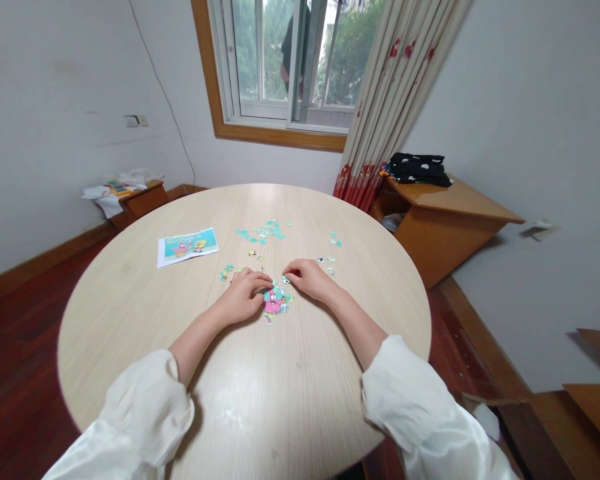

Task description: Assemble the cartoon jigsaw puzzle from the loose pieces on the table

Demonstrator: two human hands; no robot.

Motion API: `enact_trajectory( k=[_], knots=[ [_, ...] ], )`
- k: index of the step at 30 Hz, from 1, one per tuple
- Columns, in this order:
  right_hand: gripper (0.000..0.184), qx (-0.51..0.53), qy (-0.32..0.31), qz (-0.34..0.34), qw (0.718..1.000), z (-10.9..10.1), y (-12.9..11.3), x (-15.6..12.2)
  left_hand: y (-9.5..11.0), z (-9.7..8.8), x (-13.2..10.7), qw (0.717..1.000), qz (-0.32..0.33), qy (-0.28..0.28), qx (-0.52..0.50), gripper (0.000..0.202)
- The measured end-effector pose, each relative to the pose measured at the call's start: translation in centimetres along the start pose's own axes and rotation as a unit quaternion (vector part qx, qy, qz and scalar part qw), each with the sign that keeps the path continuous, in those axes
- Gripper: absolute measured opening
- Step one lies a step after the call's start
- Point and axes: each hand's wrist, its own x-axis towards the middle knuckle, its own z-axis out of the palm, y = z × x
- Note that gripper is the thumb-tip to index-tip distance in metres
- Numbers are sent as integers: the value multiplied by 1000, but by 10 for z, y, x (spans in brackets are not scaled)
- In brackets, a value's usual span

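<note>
A partly joined jigsaw cluster (276, 303) with a pink figure lies on the round wooden table (130, 293), between my two hands. My left hand (243, 295) rests with fingers curled, fingertips pressed on the cluster's top left edge. My right hand (307, 277) has its fingers bent and pinched together at the cluster's upper right, on a small piece I cannot make out clearly. Loose turquoise pieces (263, 232) lie scattered farther back. A printed reference picture (187, 245) lies to the left.
More loose pieces (334, 240) sit right of centre. A low wooden cabinet (450, 213) with dark clothing (419, 168) stands at the right under the curtain (380, 113). A small stand with papers (130, 190) is by the left wall.
</note>
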Motion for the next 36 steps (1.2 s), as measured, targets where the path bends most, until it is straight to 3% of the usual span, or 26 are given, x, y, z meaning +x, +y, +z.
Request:
enact_trajectory(
  k=[16, 23, 28, 36],
  knots=[
    [17, -74, -33, 5, 997, -3, -4, 0, -2, 2, -1, 1000, 3, 8, 0, 40],
    [19, -55, -26, -27, 998, -1, 2, -1, 0, 0, -1, 1000, 2, 5, -1, 40],
    [10, -38, -37, -6, 999, -2, 3, -2, 1, -1, -1, 1000, 1, -2, 1, 41],
    [10, -14, -51, 2, 999, -3, 2, -2, 1, -2, 0, 1000, 3, -5, 12, 40]
  ],
)
